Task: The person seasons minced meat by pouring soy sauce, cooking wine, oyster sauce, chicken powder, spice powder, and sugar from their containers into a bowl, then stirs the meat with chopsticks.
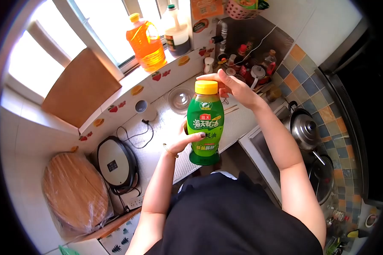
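Observation:
A green squeeze bottle of oyster sauce (pixel 205 117) with a yellow cap stands upright in front of my body. My left hand (pixel 184 138) is wrapped round its lower half, thumb across the label and the other fingers hidden behind. At the top, my right hand (pixel 238 90) is beside and behind the cap, its fingers stretched out and held apart from a fist. Whether those fingers touch the cap I cannot tell. Behind the bottle, a clear glass bowl (pixel 181 98) rests on the silvery counter (pixel 168 123).
Oil (pixel 147 44) and dark-sauce (pixel 175 34) bottles stand on the windowsill. Left are a round electric pan (pixel 117 163), its cord and a wrapped wooden board (pixel 75 191). Seasoning jars (pixel 242 55) fill the back corner. A lidded steel pot (pixel 304 129) sits on the right.

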